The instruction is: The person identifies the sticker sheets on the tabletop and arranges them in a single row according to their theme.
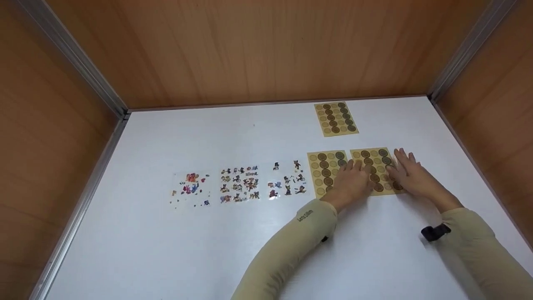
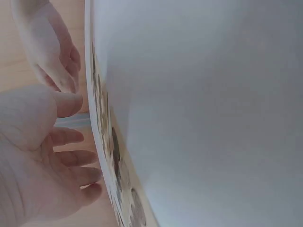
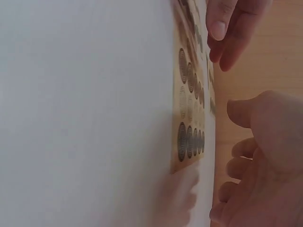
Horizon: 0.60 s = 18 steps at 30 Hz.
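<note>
Two tan sheets of round stickers lie side by side, a left sheet (image 1: 321, 173) and a right sheet (image 1: 369, 156), patterned in columns of dark and pale circles. Over the inner edges of both sheets is my left hand (image 1: 352, 183), its fingers extended and partly covering them. My right hand (image 1: 418, 179) lies at the right edge of the right sheet, fingers spread. Seen from the left wrist, the left hand (image 2: 42, 161) has relaxed fingers close to the sheets. In the right wrist view nothing is gripped by the right hand (image 3: 270, 156).
A third tan sticker sheet (image 1: 336, 119) lies farther back. To the left are clear sheets of colourful cartoon stickers: one (image 1: 286, 179), another (image 1: 239, 183) and a third (image 1: 191, 187). The white table (image 1: 187, 250) is bounded by wooden panels (image 1: 266, 54) at the back and sides.
</note>
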{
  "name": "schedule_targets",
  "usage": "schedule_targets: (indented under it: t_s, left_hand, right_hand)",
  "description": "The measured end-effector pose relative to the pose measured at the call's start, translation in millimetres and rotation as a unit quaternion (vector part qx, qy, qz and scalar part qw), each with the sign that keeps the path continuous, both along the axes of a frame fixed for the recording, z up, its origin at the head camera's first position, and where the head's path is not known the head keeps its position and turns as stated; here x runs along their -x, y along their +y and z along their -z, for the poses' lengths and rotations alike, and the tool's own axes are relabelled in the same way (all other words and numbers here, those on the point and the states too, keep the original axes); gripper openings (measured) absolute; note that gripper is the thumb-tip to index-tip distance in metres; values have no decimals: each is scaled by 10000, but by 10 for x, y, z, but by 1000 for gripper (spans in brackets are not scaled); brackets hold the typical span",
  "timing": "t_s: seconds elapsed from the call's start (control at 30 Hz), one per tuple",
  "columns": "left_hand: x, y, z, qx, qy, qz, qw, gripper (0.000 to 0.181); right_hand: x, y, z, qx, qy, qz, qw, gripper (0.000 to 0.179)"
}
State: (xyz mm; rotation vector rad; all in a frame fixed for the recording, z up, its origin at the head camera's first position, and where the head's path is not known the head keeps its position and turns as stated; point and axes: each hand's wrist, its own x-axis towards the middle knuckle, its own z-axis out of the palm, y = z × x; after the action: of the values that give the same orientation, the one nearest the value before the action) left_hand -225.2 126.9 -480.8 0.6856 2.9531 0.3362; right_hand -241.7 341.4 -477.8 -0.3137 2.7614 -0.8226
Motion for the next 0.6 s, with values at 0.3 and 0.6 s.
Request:
schedule_targets:
  t_s: [0.3, 0.6]
  left_hand:
    - [290, -357, -118, -132, -165, -370, 9991, 46]
    - [607, -788, -198, -528, -1053, -1194, 9858, 56]
  right_hand:
    - [421, -147, -143, 68, -403, 94, 9991, 90]
    - [833, -566, -118, 191, -691, 292, 9970, 91]
